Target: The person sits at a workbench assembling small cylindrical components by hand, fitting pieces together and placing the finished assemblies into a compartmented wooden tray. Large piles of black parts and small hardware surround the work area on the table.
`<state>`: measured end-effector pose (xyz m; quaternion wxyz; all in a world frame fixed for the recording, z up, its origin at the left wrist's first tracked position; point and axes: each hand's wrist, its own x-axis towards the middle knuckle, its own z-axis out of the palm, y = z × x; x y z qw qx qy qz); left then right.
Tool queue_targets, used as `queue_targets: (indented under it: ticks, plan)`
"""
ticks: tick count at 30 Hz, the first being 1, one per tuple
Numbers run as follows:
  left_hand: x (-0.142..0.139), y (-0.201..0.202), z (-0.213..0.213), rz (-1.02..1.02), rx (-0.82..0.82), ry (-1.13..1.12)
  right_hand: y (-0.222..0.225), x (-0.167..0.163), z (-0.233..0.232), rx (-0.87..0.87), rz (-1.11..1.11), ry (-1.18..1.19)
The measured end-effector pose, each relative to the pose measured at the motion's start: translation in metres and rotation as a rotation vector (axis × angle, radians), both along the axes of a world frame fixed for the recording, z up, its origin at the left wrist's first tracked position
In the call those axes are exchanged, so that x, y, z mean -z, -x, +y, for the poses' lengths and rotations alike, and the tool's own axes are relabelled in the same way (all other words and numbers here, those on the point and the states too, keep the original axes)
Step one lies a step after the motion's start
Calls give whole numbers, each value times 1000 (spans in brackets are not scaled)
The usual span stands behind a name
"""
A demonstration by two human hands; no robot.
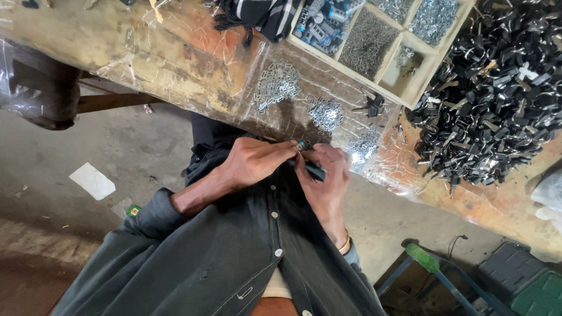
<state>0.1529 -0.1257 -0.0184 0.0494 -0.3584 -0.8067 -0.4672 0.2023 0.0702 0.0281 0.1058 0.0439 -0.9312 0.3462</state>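
Head view, looking down past a dark grey button-front shirt (pixel 234 257) to a plastic-covered wooden workbench (pixel 175 52). Both hands meet just in front of the bench edge, above the lap. The left hand (pixel 254 161) pinches a small silvery metal part (pixel 301 144) between thumb and fingertips; the right hand (pixel 328 175) is closed round a short dark, bar-shaped piece (pixel 315 171) and touches the same metal part. Exactly how the two pieces join is too small to tell.

The held pieces appear light, rigid and smooth, so they would likely slip from a loose pinch; the dark piece offers the broader, surer hold along its length, while the metal part allows only a fingertip grip.

On the bench, near the hands, lie loose heaps of small bright metal clips (pixel 278 85); beyond them stands a pale wooden divided tray (pixel 386 70) holding sorted metal hardware, and to its side a large pile of black-and-silver key-like pieces (pixel 497 88). A dark striped cloth (pixel 263 17) rests at the tray's corner.

Open room lies over the lap and the bare concrete floor (pixel 105 146); the bench edge runs close beside the knuckles, and the heaps crowd the surface beyond it.
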Motion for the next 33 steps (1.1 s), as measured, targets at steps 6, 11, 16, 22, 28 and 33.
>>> queue_targets:
  ticks: [6, 11, 16, 22, 28, 33]
  plan:
    - [2, -3, 8, -190, -74, -141, 5, -10, 18, 50, -44, -78]
    - [6, -4, 8, -486, -192, -215, 2, -6, 18, -27, 120, -288]
    - [7, -8, 10, -699, -196, -251, -6, -5, 15, 58, -80, 145]
    - [8, -7, 12, -570, -195, -261, 1, -2, -3, 142, -167, 429]
    - [9, -8, 11, -476, -189, -157, 9, -2, -12, 171, -183, 416]
    - [9, -7, 8, -231, -130, -97, 7, -8, -15, 151, -71, 115]
